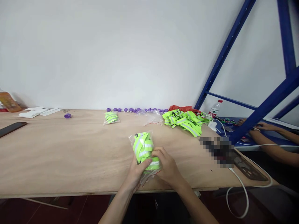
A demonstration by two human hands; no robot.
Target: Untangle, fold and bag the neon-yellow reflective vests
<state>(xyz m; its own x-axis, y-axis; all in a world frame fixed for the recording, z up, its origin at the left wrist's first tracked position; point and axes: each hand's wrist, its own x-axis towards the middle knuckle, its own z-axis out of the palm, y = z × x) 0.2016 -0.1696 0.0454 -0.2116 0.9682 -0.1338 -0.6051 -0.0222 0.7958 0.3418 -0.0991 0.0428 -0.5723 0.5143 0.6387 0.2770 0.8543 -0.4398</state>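
Observation:
Near the table's front edge I hold a clear plastic bag (143, 146) with a folded neon yellow-green reflective strap inside. My left hand (135, 169) is closed on its lower left side, thumb pressed across the front. My right hand (167, 166) grips the lower right side with curled fingers; some fingertips are hidden behind the bag. A second bagged reflective strap (111, 117) lies flat farther back. Loose reflective straps (183, 120) with black buckles are heaped at the right, beside several empty clear bags (150, 117).
Purple caps (130, 110) line the wall, and one purple cap (67, 115) lies apart at left. Phones (12, 128) (249, 168) lie at both sides. A white cable (244, 196) hangs off the right edge. Blue frame posts (224, 53) and another person's arms (273, 143) are at right.

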